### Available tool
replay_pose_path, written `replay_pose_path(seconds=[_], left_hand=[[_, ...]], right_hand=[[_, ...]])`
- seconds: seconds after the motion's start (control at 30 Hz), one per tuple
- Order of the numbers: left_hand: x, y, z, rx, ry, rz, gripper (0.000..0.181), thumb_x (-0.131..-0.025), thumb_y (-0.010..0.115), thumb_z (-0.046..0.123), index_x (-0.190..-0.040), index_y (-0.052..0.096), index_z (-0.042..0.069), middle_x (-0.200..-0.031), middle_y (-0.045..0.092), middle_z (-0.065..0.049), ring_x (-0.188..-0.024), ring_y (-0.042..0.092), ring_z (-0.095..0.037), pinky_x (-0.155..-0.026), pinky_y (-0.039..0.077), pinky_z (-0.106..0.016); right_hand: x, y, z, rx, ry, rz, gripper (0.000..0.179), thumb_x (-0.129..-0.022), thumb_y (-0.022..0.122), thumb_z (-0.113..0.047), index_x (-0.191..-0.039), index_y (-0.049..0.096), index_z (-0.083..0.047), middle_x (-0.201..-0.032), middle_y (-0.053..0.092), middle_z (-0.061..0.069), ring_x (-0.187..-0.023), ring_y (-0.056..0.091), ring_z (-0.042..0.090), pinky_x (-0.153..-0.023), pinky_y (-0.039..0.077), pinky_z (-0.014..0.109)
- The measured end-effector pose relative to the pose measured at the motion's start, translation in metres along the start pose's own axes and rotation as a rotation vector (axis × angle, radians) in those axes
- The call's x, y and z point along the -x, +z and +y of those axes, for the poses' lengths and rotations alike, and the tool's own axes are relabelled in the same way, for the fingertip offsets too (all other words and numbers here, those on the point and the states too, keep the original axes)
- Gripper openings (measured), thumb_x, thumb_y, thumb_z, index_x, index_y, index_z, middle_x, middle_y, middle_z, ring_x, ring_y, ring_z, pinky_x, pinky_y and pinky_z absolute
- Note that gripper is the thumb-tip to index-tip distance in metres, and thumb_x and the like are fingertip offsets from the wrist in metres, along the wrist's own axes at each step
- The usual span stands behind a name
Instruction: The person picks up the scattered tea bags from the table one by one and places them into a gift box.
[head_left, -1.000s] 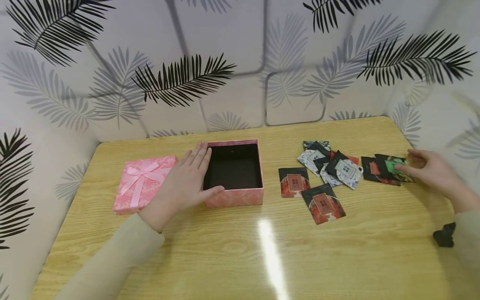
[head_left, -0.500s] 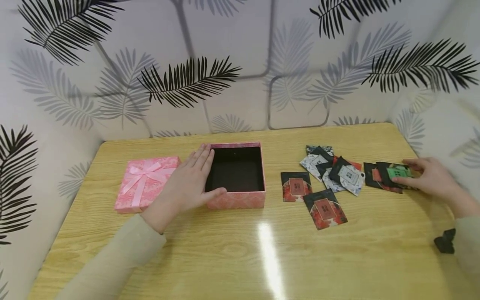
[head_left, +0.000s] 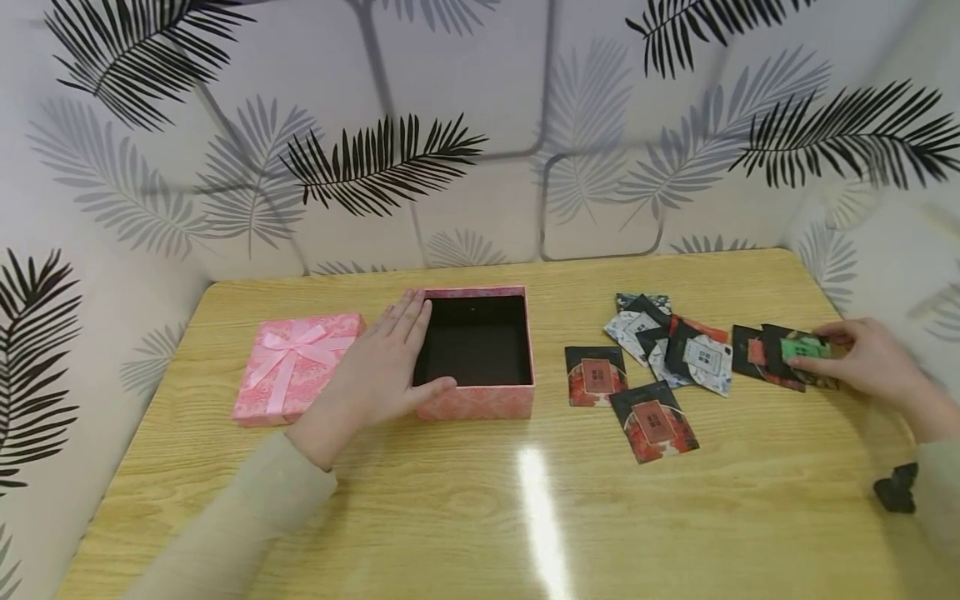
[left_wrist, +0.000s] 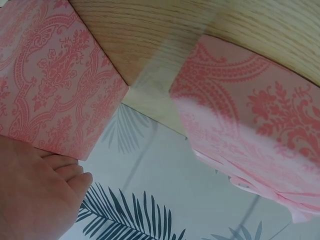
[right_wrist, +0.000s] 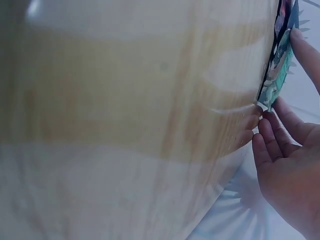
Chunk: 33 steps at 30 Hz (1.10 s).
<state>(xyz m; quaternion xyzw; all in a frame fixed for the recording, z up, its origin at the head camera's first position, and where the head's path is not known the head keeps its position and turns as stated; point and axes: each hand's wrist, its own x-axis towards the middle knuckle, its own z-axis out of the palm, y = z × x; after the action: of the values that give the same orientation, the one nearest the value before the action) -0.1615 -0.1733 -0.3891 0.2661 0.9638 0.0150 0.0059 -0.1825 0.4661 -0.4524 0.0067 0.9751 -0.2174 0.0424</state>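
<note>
Resting along the left side of the box point(head_left: 476, 405), the left hand point(head_left: 375, 367) has its fingers straight and thumb apart, presumably to steady it. The lid point(head_left: 296, 362) lies on the tabletop point(head_left: 450, 517) to the left, leaving the box's dark inside reachable. Near the tabletop's right end, the right hand point(head_left: 870, 354) pinches the green packet point(head_left: 807, 348) between thumb and fingertips, likely by its edges because it lies flat, partly over a red packet point(head_left: 755, 352).
</note>
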Motion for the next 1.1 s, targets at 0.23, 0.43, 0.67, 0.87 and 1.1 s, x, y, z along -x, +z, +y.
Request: replay_pose_path(seconds=[0.23, 0.43, 0.67, 0.87, 1.1], left_hand=[[-0.001, 0.002, 0.002, 0.003, -0.002, 0.006, 0.112, -0.098, 0.032, 0.084, -0.168, 0.018, -0.003, -0.178, 0.013, -0.020, -0.167, 0.014, -0.035, -0.134, 0.023, -0.048], [-0.003, 0.002, 0.004, -0.005, -0.017, 0.003, 0.107, -0.099, 0.049, 0.073, -0.168, 0.020, -0.003, -0.178, 0.013, -0.019, -0.167, 0.015, -0.035, -0.134, 0.023, -0.049], [-0.003, 0.003, 0.003, 0.008, -0.025, -0.009, 0.110, -0.097, 0.050, 0.076, -0.168, 0.018, -0.002, -0.179, 0.011, -0.018, -0.167, 0.013, -0.035, -0.134, 0.022, -0.049], [-0.002, 0.003, 0.003, 0.002, -0.028, -0.012, 0.111, -0.097, 0.050, 0.076, -0.168, 0.017, -0.003, -0.179, 0.010, -0.019, -0.167, 0.013, -0.035, -0.134, 0.023, -0.049], [0.000, 0.004, 0.002, 0.013, -0.030, -0.004, 0.110, -0.097, 0.050, 0.076, -0.168, 0.018, -0.002, -0.179, 0.010, -0.018, -0.167, 0.013, -0.034, -0.134, 0.022, -0.048]], right_hand=[[0.006, -0.004, -0.002, -0.082, 0.114, 0.033, 0.069, -0.101, 0.073, -0.029, -0.139, 0.043, 0.020, -0.133, 0.046, 0.046, -0.116, 0.050, 0.061, -0.086, 0.050, 0.063], [0.005, -0.008, -0.004, -0.102, 0.147, 0.059, 0.065, -0.104, 0.069, -0.030, -0.139, 0.044, 0.019, -0.134, 0.046, 0.047, -0.117, 0.051, 0.061, -0.080, 0.053, 0.055], [0.003, -0.013, -0.006, -0.132, 0.133, 0.137, 0.046, -0.108, 0.062, -0.026, -0.130, 0.059, 0.015, -0.109, 0.069, 0.021, -0.083, 0.064, 0.003, -0.060, 0.043, 0.012], [0.001, -0.019, -0.018, -0.233, 0.106, 0.177, 0.040, -0.109, 0.060, -0.022, -0.127, 0.064, 0.014, -0.083, 0.050, -0.045, -0.074, 0.042, -0.030, -0.064, 0.043, 0.004], [-0.001, -0.025, -0.036, -0.277, 0.101, 0.225, 0.041, -0.109, 0.059, -0.025, -0.127, 0.066, 0.012, -0.079, 0.045, -0.054, -0.077, 0.044, -0.030, -0.066, 0.041, 0.001]])
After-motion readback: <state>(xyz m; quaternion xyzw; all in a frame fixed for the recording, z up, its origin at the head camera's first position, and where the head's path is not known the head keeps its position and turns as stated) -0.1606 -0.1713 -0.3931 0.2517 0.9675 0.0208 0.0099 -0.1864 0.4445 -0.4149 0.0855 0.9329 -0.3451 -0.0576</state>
